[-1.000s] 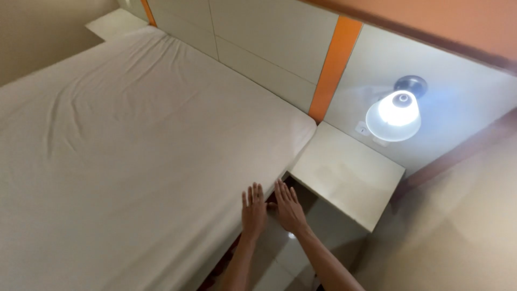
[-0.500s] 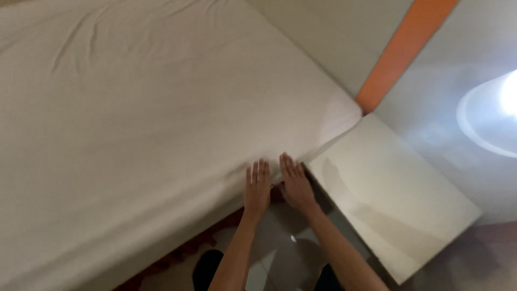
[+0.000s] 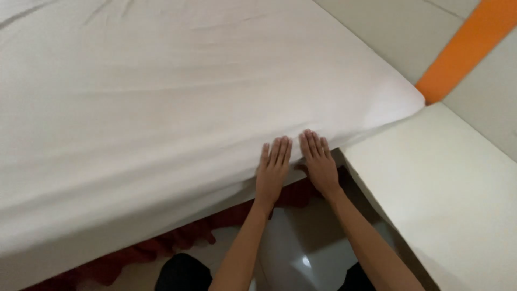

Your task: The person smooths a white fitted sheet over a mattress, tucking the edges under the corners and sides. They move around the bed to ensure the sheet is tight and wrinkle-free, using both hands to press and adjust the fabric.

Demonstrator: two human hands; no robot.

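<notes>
A white bed sheet (image 3: 177, 91) covers the mattress, lightly creased, and fills most of the view. My left hand (image 3: 273, 168) lies flat with fingers together on the sheet's side edge, near the mattress corner. My right hand (image 3: 318, 161) rests flat right beside it, fingers straight, pressing the same edge. Neither hand holds anything. A dark red bed skirt (image 3: 183, 237) shows beneath the sheet's lower edge.
A white bedside cabinet (image 3: 447, 188) stands directly right of my hands, close to the mattress corner (image 3: 404, 99). An orange vertical stripe (image 3: 468, 48) runs up the pale wall behind it. Glossy pale floor (image 3: 301, 248) shows between bed and cabinet.
The view has dropped and closed in on the mattress edge; the lamp has left the view. Both hands stay flat on the sheet's edge, side by side.
</notes>
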